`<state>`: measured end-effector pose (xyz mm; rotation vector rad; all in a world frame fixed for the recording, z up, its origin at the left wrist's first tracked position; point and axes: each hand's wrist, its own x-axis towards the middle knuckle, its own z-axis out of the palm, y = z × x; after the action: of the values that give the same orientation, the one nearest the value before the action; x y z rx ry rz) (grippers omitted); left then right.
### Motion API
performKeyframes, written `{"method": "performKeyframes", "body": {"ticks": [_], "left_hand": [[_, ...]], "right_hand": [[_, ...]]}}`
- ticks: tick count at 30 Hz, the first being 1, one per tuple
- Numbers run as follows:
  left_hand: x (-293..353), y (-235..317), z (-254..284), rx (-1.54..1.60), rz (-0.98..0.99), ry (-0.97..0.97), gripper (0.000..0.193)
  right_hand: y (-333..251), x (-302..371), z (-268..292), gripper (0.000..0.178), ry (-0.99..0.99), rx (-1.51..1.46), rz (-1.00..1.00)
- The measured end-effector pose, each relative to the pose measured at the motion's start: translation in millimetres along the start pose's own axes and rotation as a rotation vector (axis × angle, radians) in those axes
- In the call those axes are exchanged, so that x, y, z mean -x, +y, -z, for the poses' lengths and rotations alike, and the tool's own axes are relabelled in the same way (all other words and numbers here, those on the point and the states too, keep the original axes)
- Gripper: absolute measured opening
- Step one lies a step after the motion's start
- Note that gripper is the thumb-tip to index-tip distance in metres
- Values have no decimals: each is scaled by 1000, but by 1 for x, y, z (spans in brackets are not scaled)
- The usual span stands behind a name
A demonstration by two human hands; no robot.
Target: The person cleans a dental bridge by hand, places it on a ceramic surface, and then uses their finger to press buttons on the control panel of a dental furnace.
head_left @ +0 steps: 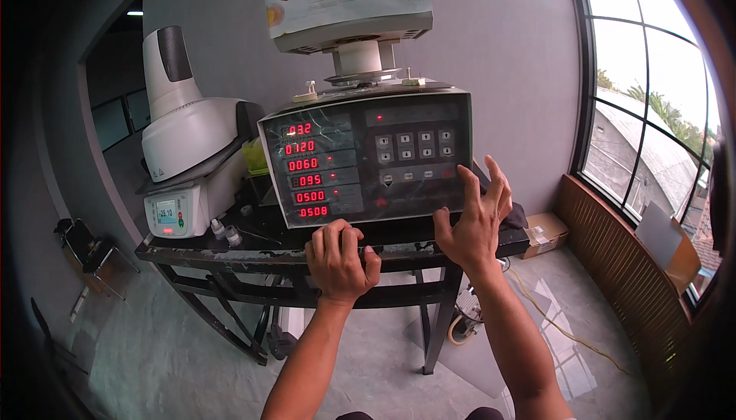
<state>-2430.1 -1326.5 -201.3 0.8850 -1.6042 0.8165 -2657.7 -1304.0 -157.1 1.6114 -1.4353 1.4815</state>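
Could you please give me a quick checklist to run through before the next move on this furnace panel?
1. Left hand gripping the table edge: ok.
2. Right hand open, raised beside the panel, holding nothing: ok.
3. Red displays lit: ok.
4. Keypad unobstructed: ok.
5. Right fingertips touching the panel: cannot tell.
6. Furnace head lifted above its platform: ok.

Both forearms are showing bare from the lower edge up to the wrists, with no sleeves, watch or bracelet on them. The left hand [340, 261] and the right hand [473, 226] are wearing no gloves and no rings; fingernails are looking short and plain.
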Motion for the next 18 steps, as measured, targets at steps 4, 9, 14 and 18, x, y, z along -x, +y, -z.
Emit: {"method": "performKeyframes", "body": {"ticks": [4,9,14,18], "left_hand": [[-1,2,-1,3,0,1,27],[0,1,0,3,1,0,26],[-1,1,1,2,0,1,26],[-1,1,1,8,5,1,25]], "right_hand": [[0,-1,2,72,3,6,2],[0,0,1,72,2,1,4],[0,0,1,72,-5,10,1],[0,0,2,72,-17,10,-9]]}}
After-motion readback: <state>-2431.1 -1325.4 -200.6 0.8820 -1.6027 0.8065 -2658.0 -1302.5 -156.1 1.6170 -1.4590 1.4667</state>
